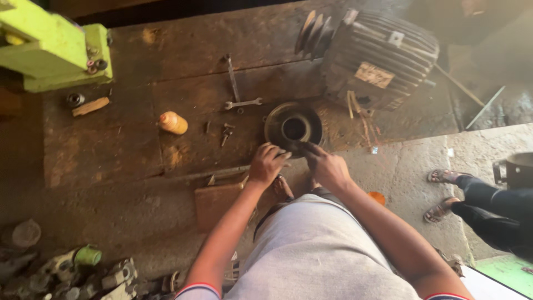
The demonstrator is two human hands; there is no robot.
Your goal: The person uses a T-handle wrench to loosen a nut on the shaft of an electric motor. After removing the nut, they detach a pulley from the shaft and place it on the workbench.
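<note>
1. Both hands rest at the near rim of a dark round pulley wheel [293,128] lying flat on the oily floor. The left hand [267,164] has its fingers curled together over the rim's near-left edge; whether they actually clamp it or only press on it cannot be told.
2. The right hand [327,165] sits at the near-right edge of the same wheel, fingers stretched forward and close together, their tips touching the rim.
3. The wheel lies just ahead of both hands, its central bore facing straight up, so its axis stands vertical. Both hands are about equally near it, one on each side of its near edge.
4. Just beyond the wheel, up and to its right, lies a ribbed electric motor [380,58] on its side, with a grooved pulley on the end towards the wheel.
5. Left of the wheel lie a spanner [242,103] and a few loose bolts [227,133]; further left still is a small orange bottle [172,123] lying on its side, capped, its contents not visible.
6. Far left of the wheel, a green machine body [53,47] stands at the top corner.
7. Right of the wheel, well apart, another person's sandalled feet [444,191] rest on the concrete.
8. The wheel's hollow hub looks empty and dark.
</note>
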